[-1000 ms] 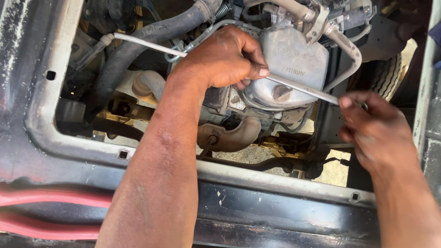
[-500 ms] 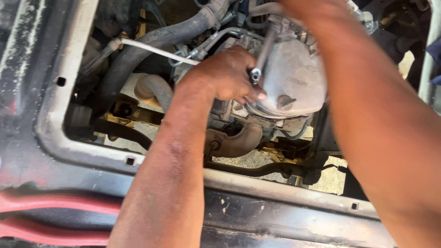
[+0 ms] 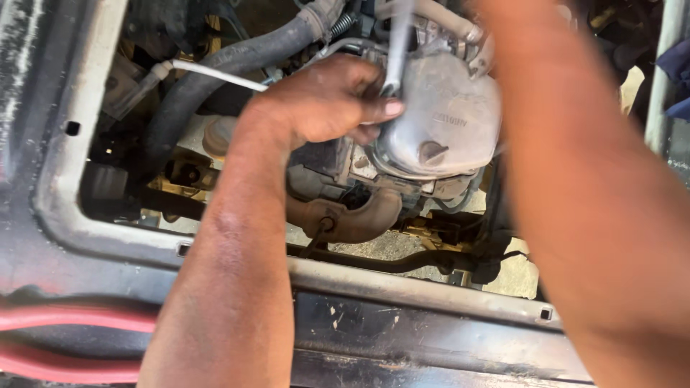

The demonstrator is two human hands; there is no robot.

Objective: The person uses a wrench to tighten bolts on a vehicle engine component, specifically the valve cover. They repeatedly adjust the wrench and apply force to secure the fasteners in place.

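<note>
One left hand (image 3: pixel 330 100) closed round one metal wrench (image 3: pixel 397 50), upright against the top edge of one grey engine cover (image 3: pixel 445 122). Right hand out of frame, grip unknowable. One black hose (image 3: pixel 208 79) upper left.

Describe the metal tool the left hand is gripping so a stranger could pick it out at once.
Start at the rounded grey engine cover in the middle of the open engine bay. At its left edge sits the left hand, fingers curled. The tool rises from that fist towards the top of the picture: a slim, straight, bright silver bar, unlike the thick black rubber hose to the left.
</note>
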